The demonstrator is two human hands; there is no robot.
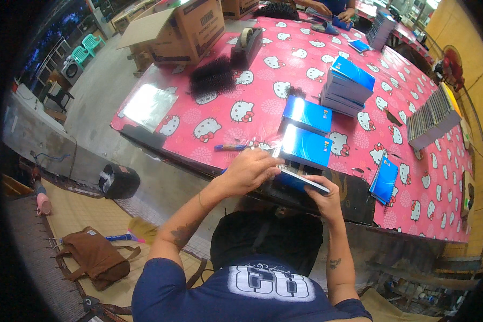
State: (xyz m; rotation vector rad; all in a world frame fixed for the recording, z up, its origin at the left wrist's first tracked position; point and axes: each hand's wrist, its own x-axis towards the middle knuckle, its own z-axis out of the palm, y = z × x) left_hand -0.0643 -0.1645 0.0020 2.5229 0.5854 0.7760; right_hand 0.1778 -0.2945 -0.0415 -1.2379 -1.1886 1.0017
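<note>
At the near edge of the surface [359, 70], which is covered in a pink cartoon-cat cloth, the person holds a blue-covered notebook [300, 180] nearly flat, its long axis running from upper left to lower right along that edge, with the pale page edge facing the person. The right hand [327, 197] is clamped on the notebook's lower right end from beneath, thumb on top, seemingly to steady it. The left hand [251, 170] lies curled over the notebook's left end with fingers drawn together and pressing along the spine side, as though working on the binding; what is pinched under the fingers cannot be made out. Just beyond the notebook lie two more blue notebooks [307, 130] flat on the surface, and farther beyond them a stack of blue notebooks [349, 86], probably kept within easy reach. A pen [231, 147] lies left of the held notebook, black binding coils [212, 78] farther back, and a cardboard box [185, 27] behind those.
</note>
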